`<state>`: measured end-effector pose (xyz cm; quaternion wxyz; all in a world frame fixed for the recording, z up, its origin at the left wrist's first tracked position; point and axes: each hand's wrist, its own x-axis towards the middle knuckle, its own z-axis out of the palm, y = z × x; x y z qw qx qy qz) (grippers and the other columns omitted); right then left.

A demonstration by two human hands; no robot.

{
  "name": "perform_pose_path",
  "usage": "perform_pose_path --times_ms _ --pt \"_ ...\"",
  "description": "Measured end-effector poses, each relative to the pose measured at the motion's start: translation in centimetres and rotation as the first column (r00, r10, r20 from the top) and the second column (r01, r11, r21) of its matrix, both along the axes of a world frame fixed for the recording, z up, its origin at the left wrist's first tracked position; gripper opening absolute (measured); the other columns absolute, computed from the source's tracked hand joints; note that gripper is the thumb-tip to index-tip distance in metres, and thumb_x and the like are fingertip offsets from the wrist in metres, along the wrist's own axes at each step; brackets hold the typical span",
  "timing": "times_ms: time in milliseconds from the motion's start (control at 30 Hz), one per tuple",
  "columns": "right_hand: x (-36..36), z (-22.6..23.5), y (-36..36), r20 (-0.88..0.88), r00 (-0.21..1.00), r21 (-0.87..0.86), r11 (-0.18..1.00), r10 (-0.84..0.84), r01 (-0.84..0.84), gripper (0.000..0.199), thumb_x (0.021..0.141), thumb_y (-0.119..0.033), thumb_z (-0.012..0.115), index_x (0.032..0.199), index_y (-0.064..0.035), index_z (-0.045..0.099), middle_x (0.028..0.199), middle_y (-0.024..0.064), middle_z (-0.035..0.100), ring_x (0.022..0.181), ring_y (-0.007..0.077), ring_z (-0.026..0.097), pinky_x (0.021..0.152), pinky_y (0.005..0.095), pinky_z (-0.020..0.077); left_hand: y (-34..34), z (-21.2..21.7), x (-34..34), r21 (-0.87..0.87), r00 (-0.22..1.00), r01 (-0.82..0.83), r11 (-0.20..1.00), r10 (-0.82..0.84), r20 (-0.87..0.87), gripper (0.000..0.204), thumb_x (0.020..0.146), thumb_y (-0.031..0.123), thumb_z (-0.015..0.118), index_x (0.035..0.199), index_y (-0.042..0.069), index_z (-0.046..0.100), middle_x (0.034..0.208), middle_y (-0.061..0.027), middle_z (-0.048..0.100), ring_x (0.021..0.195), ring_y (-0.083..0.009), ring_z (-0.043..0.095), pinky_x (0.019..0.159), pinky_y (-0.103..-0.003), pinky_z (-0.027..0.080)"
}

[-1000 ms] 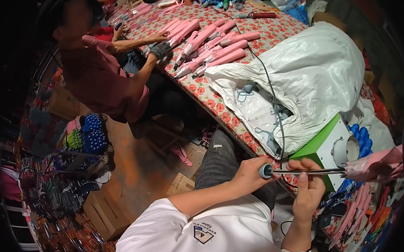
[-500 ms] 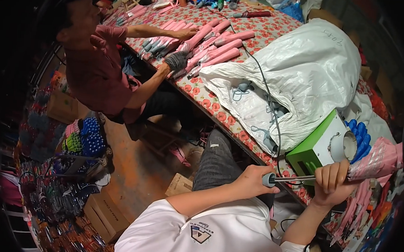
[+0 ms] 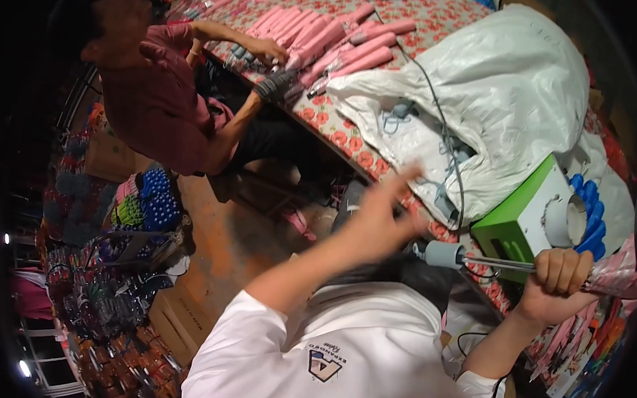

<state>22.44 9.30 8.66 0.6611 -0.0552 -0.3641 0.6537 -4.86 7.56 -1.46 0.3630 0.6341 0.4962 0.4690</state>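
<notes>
My right hand is closed around a pink folding umbrella, gripping it where the metal shaft meets the folded canopy. The shaft points left and ends in a grey-blue handle. My left hand is off the handle, above and left of it, blurred by motion with thumb and fingers apart. It is nearest the mouth of a large white woven sack. Inside that mouth lie grey-blue handles with cord loops.
A green and white machine with a round grey nozzle stands beside my right hand. Across the flowered tablecloth, a person with a dark glove handles several pink umbrellas. A black cable crosses the sack. Cardboard box lower left.
My left hand has let go of the umbrella handle and moved up and left toward the sack. My right hand still holds the umbrella. The other person's bare hand has shifted nearer the glove.
</notes>
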Motion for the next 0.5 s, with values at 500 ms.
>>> perform_pose_path --times_ms 500 --pt "-0.4 -0.9 0.5 -0.037 0.998 -0.087 0.996 -0.04 0.037 0.054 0.095 -0.059 0.036 0.063 -0.0159 0.034 0.044 -0.0058 0.022 0.035 0.0051 0.013 0.037 0.0233 0.0128 0.9 -0.1 -1.4 -0.284 0.891 0.265 0.921 -0.122 0.437 0.016 0.089 0.012 0.064 0.099 0.0 0.067 0.08 -0.0068 0.066 0.071 -0.011 0.059 0.066 -0.021 0.048"
